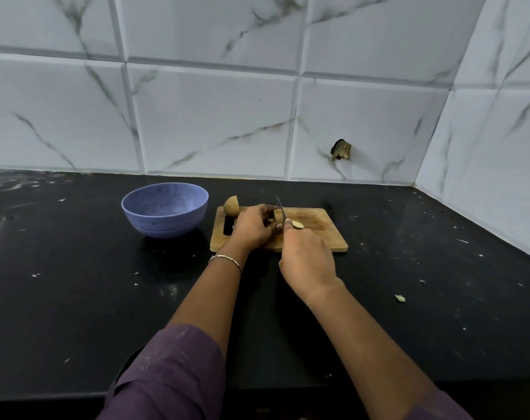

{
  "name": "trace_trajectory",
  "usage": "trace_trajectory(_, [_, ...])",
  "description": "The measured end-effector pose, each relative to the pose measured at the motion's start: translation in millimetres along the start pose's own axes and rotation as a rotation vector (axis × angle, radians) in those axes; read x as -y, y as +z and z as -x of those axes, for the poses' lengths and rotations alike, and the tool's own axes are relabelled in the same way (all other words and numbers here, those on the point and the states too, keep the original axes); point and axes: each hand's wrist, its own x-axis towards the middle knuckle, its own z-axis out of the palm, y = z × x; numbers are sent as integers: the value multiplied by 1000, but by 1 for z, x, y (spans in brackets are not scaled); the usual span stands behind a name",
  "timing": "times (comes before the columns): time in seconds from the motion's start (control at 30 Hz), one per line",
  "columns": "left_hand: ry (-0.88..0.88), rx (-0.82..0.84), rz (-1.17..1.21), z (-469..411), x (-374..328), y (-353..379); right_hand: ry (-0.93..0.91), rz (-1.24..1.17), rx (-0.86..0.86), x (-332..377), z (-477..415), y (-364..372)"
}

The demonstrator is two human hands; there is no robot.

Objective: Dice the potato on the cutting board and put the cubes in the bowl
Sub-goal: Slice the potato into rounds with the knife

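A small wooden cutting board (315, 234) lies on the black counter. My left hand (253, 227) holds a potato piece (277, 215) down on the board. My right hand (306, 259) grips a knife (280, 207); its blade stands against the right side of that piece. A cut slice (297, 224) lies just right of the blade. Another potato half (232, 206) sits at the board's far left corner. The empty blue bowl (164, 209) stands left of the board.
The black counter (76, 283) carries scattered crumbs and a small scrap (400, 297) to the right. White marble-look tiled walls (212, 116) close off the back and right side. A hole (341, 150) marks the back wall.
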Motion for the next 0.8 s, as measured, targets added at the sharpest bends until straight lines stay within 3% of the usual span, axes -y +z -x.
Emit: trace_trajectory(0.8, [11, 0, 13, 1, -1, 0, -8, -23, 34, -2, 0, -3])
